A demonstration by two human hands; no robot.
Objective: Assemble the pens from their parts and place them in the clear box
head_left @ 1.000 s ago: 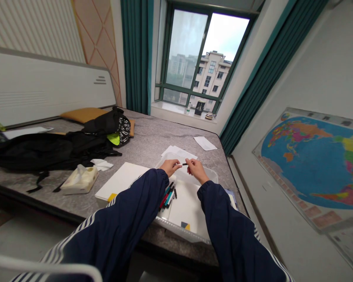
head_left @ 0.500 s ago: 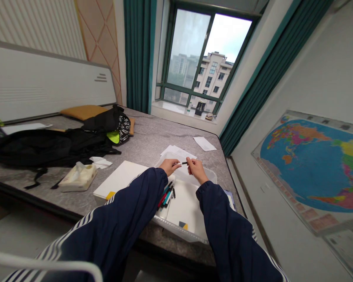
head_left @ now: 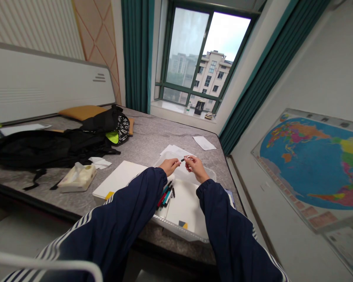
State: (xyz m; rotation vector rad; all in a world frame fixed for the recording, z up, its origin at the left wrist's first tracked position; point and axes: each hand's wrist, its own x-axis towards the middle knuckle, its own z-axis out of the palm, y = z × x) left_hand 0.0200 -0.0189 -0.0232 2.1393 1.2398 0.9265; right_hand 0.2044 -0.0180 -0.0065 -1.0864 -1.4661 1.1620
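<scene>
l hand: pinching black pen, ctr frame
r hand: pinching other end
marker pile: in clr bin, lower ctr

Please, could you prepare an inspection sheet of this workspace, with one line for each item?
Surface: grey marble-patterned top, with a dark edge.
Job's things: slim dark pen-like item between the hands; loose pens and white box inside a translucent bin.
Clutter: black bag, tissue pack, loose white sheet beyond the bin.
Grips: left hand and right hand, fingertips closed on the pen-like item.
Cables: nothing seen.
Surroundings: window, teal curtain at its left, wall map at right.
</scene>
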